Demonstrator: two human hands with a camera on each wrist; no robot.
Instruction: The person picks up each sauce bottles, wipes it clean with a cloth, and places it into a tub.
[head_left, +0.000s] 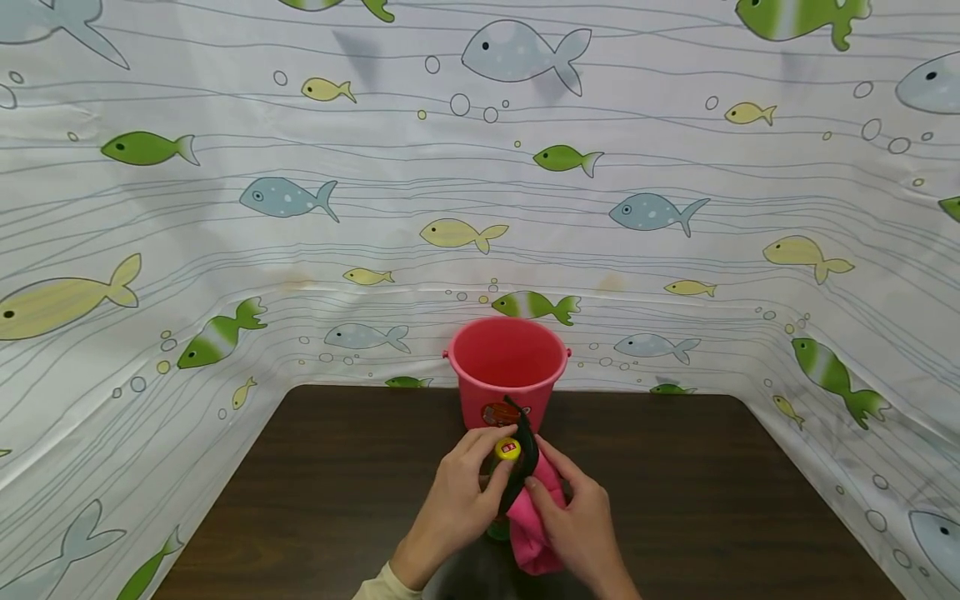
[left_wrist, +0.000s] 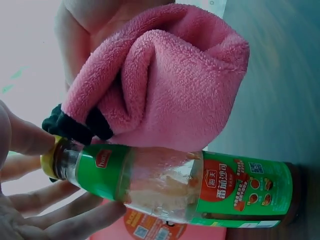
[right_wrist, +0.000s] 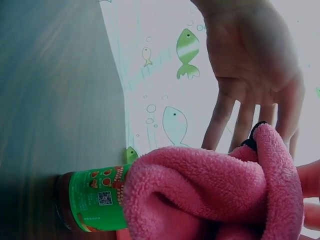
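A glass sauce bottle [left_wrist: 165, 185] with a green label and a yellow cap [head_left: 507, 449] stands upright on the table. My left hand [head_left: 467, 492] holds it at the neck, thumb and index finger on either side of the cap. Beside the bottle, my right hand [head_left: 581, 508] pinches a fluffy pink cloth [left_wrist: 185, 85] by its upper part, near the black trim [head_left: 525, 458]. The folded cloth hangs against the bottle's side and covers part of it in the right wrist view. The trim lies right at the cap and the left fingertips.
A pink bucket [head_left: 510, 400] with a round sticker stands just behind the hands on the dark wooden table [head_left: 337, 467]. A white fish-patterned sheet [head_left: 390, 150] rises behind the table and along both sides.
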